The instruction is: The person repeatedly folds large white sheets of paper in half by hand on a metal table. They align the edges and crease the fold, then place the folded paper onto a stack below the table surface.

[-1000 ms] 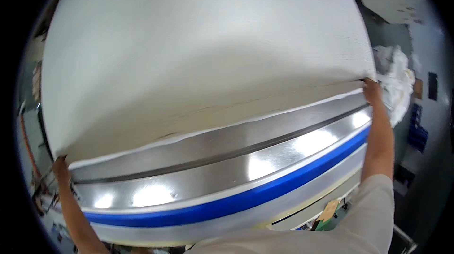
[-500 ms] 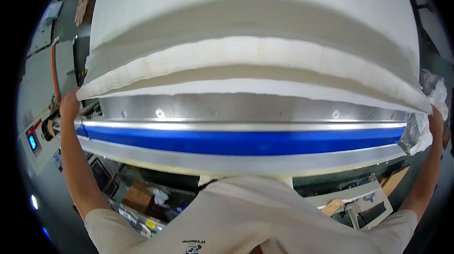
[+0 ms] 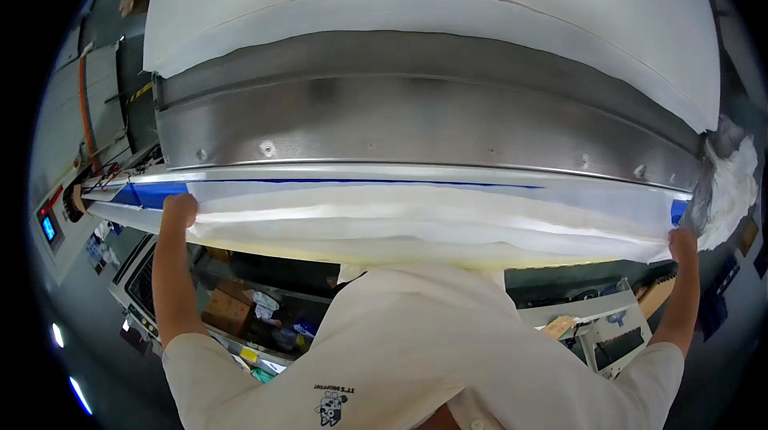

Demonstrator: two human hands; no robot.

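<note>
A long band of thin white cloth (image 3: pixel 432 226) stretches across in front of me, with soft folds running along it. My left hand (image 3: pixel 181 211) is closed on its left end, and the right end is gripped by my right hand (image 3: pixel 683 244). Beneath the cloth lies a blue strip (image 3: pixel 156 195), mostly covered; it shows at both ends and as a thin line along the far side. Beyond this, a bare grey metal plate (image 3: pixel 416 122) spans the width. A broad white sheet of cloth (image 3: pixel 416 10) covers the surface behind the plate.
Crumpled translucent plastic (image 3: pixel 732 190) hangs beside the right end. At far left stands a pale machine with a small lit screen (image 3: pixel 49 228) and an orange hose (image 3: pixel 86 110). Below the near edge are a cardboard box (image 3: pixel 228 312) and a white metal frame (image 3: pixel 588 326).
Both hands have come nearer to me and inward, drawing cloth over the blue strip. The thick folded edge no longer stands over the plate, and more metal is exposed.
</note>
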